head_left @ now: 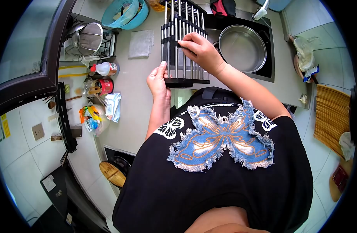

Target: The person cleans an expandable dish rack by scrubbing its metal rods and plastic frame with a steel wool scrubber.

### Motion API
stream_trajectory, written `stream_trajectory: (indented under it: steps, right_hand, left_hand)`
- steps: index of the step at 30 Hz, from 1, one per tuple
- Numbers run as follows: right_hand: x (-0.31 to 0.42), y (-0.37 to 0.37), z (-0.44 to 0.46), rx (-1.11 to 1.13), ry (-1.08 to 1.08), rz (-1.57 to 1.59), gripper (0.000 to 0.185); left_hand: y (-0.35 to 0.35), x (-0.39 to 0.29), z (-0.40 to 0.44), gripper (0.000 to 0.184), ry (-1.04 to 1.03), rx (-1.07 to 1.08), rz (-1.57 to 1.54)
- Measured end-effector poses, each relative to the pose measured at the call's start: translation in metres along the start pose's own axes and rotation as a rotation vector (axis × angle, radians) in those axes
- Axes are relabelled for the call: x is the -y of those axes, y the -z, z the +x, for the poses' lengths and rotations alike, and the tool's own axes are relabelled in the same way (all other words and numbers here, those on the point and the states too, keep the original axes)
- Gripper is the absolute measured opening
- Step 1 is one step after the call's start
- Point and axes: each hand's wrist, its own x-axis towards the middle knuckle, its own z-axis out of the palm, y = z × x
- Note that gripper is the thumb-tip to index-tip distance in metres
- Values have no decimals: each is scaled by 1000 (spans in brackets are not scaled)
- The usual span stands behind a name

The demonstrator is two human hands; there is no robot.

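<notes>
A rack of parallel metal tubes with black joints and black end panels stands at the counter's front edge, close to my body. My left hand grips its near left side, with the thumb up along the outer tube and the other fingers partly hidden. My right hand reaches across the top of the rack. Its thumb and fingers are pinched together at a black joint among the tubes. Whether a small separate part sits in that pinch is hidden.
Right of the rack, a wide steel pan rests on a black cooktop. Blue basins and a folded grey cloth lie to the left. Bottles, a red-labelled jar and packets line the left wall. An open window frame juts in.
</notes>
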Motion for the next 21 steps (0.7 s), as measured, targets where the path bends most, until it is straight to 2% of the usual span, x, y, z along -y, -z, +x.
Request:
stream_trajectory:
  steps: [4, 6, 8, 10, 16, 18, 20, 21]
  right_hand:
    - [7, -9, -9, 81, 119, 35, 19]
    - [5, -6, -7, 69, 103, 85, 20]
    - [9, 2, -5, -95, -82, 148, 21]
    - [11, 9, 5, -150, -214, 149, 24]
    - [11, -5, 4, -103, -209, 132, 25]
    - [7, -6, -4, 13, -93, 93, 25]
    - [10, -8, -8, 24, -43, 56, 20]
    - [13, -6, -7, -44, -103, 97, 18]
  left_hand:
    - [7, 6, 8, 25, 5, 0, -60]
    - [8, 4, 9, 25, -3, 3, -52]
    - [13, 5, 10, 26, -24, 20, -93]
    - [12, 6, 9, 26, -14, 18, -118]
    - [1, 3, 6, 27, 8, 43, -63]
    - [-1, 4, 5, 27, 28, 38, -104]
    - [3, 5, 8, 24, 2, 38, -88]
    - [2, 4, 9, 22, -26, 40, -74]
